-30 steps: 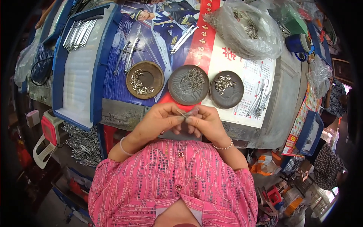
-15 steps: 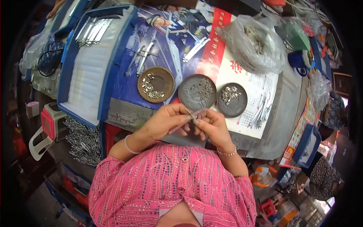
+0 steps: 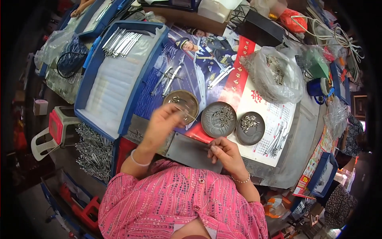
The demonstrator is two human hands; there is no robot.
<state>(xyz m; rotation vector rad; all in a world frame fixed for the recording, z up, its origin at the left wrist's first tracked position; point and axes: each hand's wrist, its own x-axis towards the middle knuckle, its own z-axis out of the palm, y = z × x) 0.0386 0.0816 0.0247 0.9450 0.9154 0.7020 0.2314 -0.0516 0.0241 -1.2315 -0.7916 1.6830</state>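
Observation:
My left hand [image 3: 161,121] is over the near edge of a round brown dish [image 3: 194,101] of small metal pieces. Its fingers are pinched round a thin stick-like tool [image 3: 191,115], blurred by motion. At the front of the table, my right hand [image 3: 227,154] is closed, thumb against forefinger; whatever it pinches is too small to make out. Between the hands and further back sits a dark round dish [image 3: 207,124] with a heap of tiny metal parts [image 3: 223,116]. A second dark dish [image 3: 251,138], right of it, holds shiny small pieces [image 3: 249,122].
A blue tray [image 3: 149,79] on the left holds metal strips [image 3: 121,43] on white lining. Slim metal parts [image 3: 276,139] lie at right on a calendar sheet [image 3: 260,153]. Behind are a plastic bag of parts [image 3: 274,75] and a blue mug [image 3: 317,87].
My hands have separated. The left has moved left and away from me to the brown dish; the right has shifted slightly right and nearer. The whole view has also shifted.

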